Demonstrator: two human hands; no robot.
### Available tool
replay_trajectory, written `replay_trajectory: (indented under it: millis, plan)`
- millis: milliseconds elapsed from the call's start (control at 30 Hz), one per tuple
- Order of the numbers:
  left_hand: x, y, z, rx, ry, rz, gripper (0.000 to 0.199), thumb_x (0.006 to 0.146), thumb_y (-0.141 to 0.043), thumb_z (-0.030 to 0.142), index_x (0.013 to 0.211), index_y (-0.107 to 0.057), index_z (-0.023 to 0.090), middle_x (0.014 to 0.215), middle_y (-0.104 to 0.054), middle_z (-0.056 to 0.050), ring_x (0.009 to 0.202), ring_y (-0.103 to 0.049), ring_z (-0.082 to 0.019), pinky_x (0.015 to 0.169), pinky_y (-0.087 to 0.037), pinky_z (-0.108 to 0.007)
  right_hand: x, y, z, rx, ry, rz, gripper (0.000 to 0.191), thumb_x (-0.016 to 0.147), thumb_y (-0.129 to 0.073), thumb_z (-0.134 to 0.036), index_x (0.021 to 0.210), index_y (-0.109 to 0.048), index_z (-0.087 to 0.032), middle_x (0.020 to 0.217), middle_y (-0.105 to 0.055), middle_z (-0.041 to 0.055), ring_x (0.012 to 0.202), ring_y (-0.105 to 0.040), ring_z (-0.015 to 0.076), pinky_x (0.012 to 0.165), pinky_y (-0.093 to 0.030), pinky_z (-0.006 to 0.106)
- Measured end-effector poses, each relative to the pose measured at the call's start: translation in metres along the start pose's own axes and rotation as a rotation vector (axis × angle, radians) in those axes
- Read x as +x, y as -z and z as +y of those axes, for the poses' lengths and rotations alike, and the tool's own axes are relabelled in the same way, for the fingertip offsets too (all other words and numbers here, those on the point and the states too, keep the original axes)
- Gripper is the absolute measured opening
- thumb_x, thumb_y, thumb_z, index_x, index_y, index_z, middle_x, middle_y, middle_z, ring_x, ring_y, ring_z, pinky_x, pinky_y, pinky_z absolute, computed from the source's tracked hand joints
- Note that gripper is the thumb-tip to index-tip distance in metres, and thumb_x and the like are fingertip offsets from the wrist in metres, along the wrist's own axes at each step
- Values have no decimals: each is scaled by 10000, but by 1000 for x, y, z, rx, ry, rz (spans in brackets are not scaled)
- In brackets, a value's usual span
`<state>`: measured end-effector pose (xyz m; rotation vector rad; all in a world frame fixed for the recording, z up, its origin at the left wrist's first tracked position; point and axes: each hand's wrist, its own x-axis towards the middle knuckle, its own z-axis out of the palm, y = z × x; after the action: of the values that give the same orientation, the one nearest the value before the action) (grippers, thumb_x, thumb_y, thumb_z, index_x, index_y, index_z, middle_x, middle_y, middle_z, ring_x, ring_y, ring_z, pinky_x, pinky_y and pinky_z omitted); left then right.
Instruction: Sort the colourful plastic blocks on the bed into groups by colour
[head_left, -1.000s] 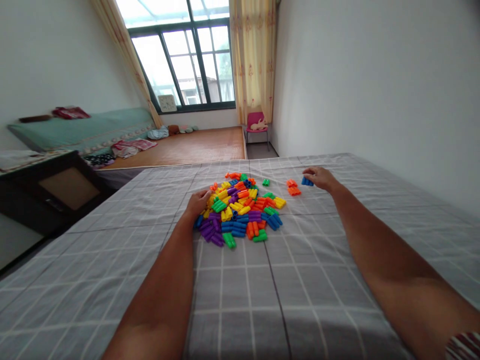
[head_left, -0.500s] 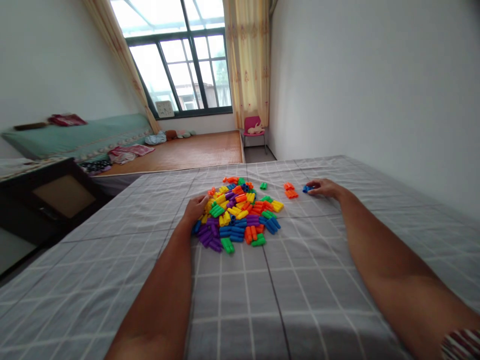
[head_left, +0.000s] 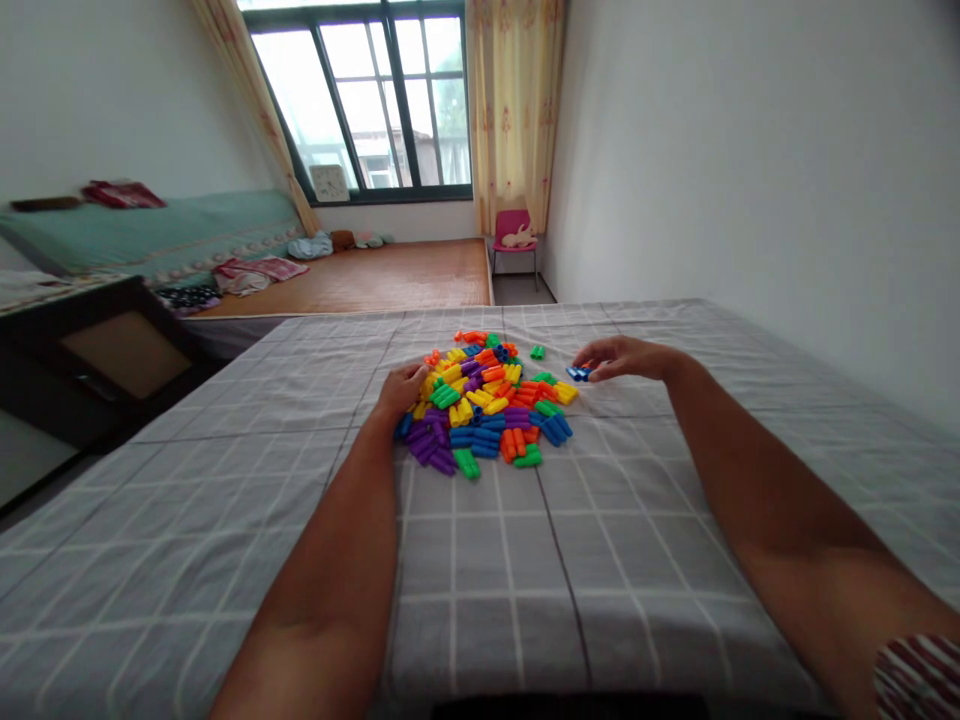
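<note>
A heap of orange, yellow, green, blue and purple plastic pieces (head_left: 487,405) lies on the grey checked cloth (head_left: 510,560). My left hand (head_left: 405,390) rests against the left side of the heap; its fingertips are partly hidden among the pieces, so whether they grip one is unclear. To the right of the heap, my right hand (head_left: 619,357) pinches a blue piece (head_left: 578,374) between thumb and fingers. A bit of orange shows beside the blue piece, under the fingers. One green piece (head_left: 538,352) sits apart, between the heap and my right hand.
Beyond the cloth-covered surface is a bed (head_left: 390,275) with clothes (head_left: 259,272) on it. A dark cabinet (head_left: 127,350) stands at the left. A pink chair (head_left: 513,228) is near the curtain, and a white wall (head_left: 750,170) runs along the right.
My right hand has moved left with the blue piece, to where the orange pieces lay, now mostly covered. The view has tilted down slightly. My left hand stays at the heap.
</note>
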<state>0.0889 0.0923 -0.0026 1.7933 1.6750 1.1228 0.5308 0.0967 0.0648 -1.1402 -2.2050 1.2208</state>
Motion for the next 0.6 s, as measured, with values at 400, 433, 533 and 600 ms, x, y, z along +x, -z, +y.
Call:
replay_trajectory:
  millis: [400,433,533,600]
  plan:
    - [0,1,3,30,-50,-7,462,784,-445,489,818,-708,111,655,-604,-3,639,-507,-152,560,-361,-235,20,-60,-57,-311,308,-370,446,745,-707,-458,1098,-680,-187,1084,-658,62,938,-593,174,776,-467,260]
    - [0,1,3,32,-49,-8,460,784,-442,488,814,-707,113,651,-601,-2,640,-505,-152,555,-358,-232,18,-57,-58,-326,303,-427,432,757,-698,-455,1087,-683,-177,1070,-656,67,935,-589,172,772,-467,257]
    - [-1,1,5,24,-40,-8,451,783,-444,480,806,-708,114,651,-605,-2,639,-507,-150,547,-357,-229,18,-57,-59,-377,291,-555,391,770,-694,-431,1046,-692,-155,1076,-637,88,911,-583,161,743,-468,242]
    - [-2,1,6,18,-31,-8,453,782,-452,477,821,-714,111,662,-617,-5,639,-511,-149,552,-362,-229,20,-60,-59,-409,282,-564,339,768,-696,-405,981,-699,-141,1077,-626,98,867,-586,151,715,-469,236]
